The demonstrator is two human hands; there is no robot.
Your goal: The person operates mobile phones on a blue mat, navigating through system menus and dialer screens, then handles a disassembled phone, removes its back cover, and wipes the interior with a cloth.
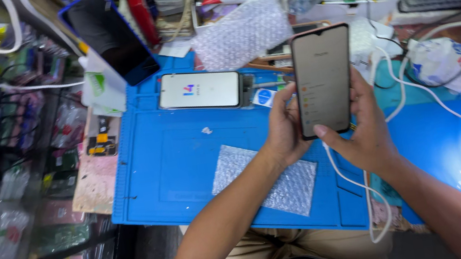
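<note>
I hold a smartphone (323,80) upright over the blue work mat (174,162), its dim screen facing me with a list of small icons. My left hand (286,128) grips its left edge from behind. My right hand (364,131) holds the right edge, the thumb resting on the lower part of the screen. A white cable (367,188) hangs down from under the phone.
A second phone (199,90) with a lit white screen lies at the back of the mat. Bubble wrap pieces (264,173) (240,33) lie on the mat and behind it. A dark tablet (107,38) leans at the back left. White cables, boxes and tools crowd the bench.
</note>
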